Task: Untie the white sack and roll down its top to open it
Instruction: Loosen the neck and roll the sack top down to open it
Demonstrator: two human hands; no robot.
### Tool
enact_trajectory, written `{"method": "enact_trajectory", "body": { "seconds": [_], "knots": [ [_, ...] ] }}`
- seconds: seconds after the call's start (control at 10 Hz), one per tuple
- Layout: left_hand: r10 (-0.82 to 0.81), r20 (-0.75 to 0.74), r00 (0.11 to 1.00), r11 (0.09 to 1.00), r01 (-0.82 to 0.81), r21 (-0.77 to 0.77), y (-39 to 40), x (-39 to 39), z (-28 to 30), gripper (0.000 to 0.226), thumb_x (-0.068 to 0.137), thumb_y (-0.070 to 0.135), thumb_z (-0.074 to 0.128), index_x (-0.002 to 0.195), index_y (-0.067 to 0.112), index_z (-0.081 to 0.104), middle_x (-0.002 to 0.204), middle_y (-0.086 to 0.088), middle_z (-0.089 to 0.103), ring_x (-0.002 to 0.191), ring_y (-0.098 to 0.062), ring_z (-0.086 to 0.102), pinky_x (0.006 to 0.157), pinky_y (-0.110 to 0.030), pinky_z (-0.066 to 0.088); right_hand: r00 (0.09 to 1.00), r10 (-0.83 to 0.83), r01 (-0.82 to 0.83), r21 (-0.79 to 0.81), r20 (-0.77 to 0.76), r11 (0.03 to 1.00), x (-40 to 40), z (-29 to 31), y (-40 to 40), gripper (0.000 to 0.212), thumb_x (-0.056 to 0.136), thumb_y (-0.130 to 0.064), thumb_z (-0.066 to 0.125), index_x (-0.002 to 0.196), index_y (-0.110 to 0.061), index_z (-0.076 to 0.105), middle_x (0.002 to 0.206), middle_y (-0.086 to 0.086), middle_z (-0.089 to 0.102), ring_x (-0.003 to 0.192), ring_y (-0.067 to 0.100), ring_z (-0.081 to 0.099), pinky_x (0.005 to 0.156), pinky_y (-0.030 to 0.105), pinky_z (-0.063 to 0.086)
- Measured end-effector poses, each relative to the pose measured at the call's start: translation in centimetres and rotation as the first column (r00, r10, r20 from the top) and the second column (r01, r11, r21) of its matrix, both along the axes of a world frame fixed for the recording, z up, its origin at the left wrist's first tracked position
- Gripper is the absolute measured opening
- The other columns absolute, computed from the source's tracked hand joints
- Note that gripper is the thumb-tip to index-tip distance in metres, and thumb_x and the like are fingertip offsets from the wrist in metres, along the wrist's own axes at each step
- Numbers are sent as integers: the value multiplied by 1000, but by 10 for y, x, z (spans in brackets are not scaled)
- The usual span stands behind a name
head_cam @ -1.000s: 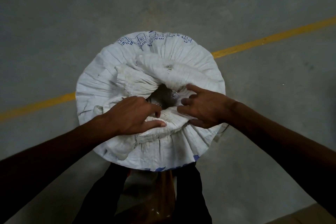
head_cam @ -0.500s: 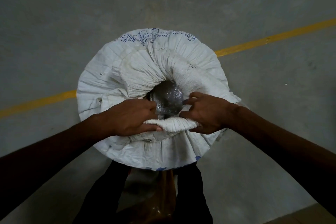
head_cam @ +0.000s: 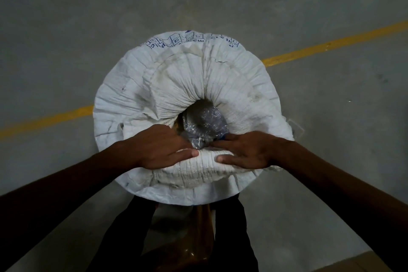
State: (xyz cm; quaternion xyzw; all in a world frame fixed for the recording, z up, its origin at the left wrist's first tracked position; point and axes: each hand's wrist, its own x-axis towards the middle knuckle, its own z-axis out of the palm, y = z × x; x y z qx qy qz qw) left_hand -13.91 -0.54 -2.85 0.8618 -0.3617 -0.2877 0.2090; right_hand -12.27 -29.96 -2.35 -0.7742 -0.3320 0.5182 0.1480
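White woven fabric of the sack now bulges in a thicker roll at the near rim, and its mouth gapes wider than a moment ago. The left hand and right hand clamp that roll, thumbs outside, fingers inside. Beyond them, clear plastic shows; farther off, a yellow line crosses the grey floor.

left hand: fingers curled in, thumb flat | right hand: likewise (thumbs nearly meeting)
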Motion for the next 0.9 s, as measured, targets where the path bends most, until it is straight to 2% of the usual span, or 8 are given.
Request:
{"method": "enact_trajectory", "body": {
  "seconds": [0.2, 0.3, 0.4, 0.5, 0.6, 0.7, 0.8, 0.9],
  "knots": [
    [-43, -106, 993, 997, 36, -65, -4, 1, 10, 32, 100, 69, 53, 78, 47, 45, 62, 36, 43, 60, 1, 39, 63, -28, 34, 966, 197, -192, -48, 170, 980, -7, -1, 1, 100, 75, -96, 14, 143, -36, 58, 130, 1, 62, 119, 26, 61, 104, 39, 41],
    [-33, -113, 993, 992, 19, -128, -4, 1, 12, 37, 96, 60, 67, 73, 64, 39, 60, 38, 41, 58, 13, 43, 59, -25, 26, 911, 298, -296, -50, 286, 954, -8, -5, 0, 100, 74, -93, 14, 134, -33, 67, 142, 4, 56, 132, 29, 49, 108, 44, 32],
    [-70, -10, 998, 976, 66, -206, -4, -3, 11, 59, 98, 52, 70, 76, 44, 16, 61, 32, 23, 66, -6, 41, 64, -23, 27, 898, 341, -338, -61, 277, 939, -8, -5, 1, 103, 73, -91, 12, 137, -31, 65, 170, 10, 29, 156, 33, 25, 119, 47, 24],
    [-121, -132, 984, 988, 107, -108, -1, -2, 4, 46, 104, 65, 50, 74, 36, 31, 67, 19, 38, 70, -7, 44, 72, -30, 39, 900, 347, -342, -69, 263, 937, -8, -2, 7, 106, 72, -92, 8, 140, -29, 60, 159, 8, 47, 142, 29, 45, 111, 44, 29],
    [-57, -186, 981, 998, 57, -5, 0, -2, 5, 46, 103, 71, 43, 72, 37, 49, 68, 17, 55, 68, 0, 54, 72, -26, 46, 919, 285, -301, 19, 271, 953, -6, 5, 10, 88, 85, -89, 27, 132, -24, 63, 134, 6, 66, 123, 28, 57, 104, 44, 35],
    [-40, -217, 975, 999, 36, -21, -1, 3, 19, 29, 102, 55, 59, 78, 60, 45, 76, 63, 43, 70, 33, 44, 62, -9, 36, 937, 208, -239, 82, 281, 968, -3, 5, 10, 93, 82, -93, 21, 131, -23, 58, 128, 2, 68, 114, 25, 64, 104, 41, 38],
    [1, -258, 966, 997, 18, 72, 4, 8, 15, 19, 96, 72, 53, 104, 57, 45, 87, 63, 46, 83, 28, 47, 66, -12, 33, 933, 152, -204, 131, 325, 970, -1, -1, 8, 96, 80, -94, 14, 131, -25, 57, 123, 0, 72, 105, 25, 69, 103, 40, 43],
    [6, -169, 986, 991, 17, 135, 5, 7, 4, 59, 88, 91, 35, 126, 49, 54, 118, 29, 67, 103, 3, 64, 84, -30, 52, 935, 102, -173, 185, 340, 967, 0, -1, 8, 84, 84, -93, 28, 125, -26, 59, 112, 2, 75, 95, 28, 71, 96, 40, 52]
  ]
}}
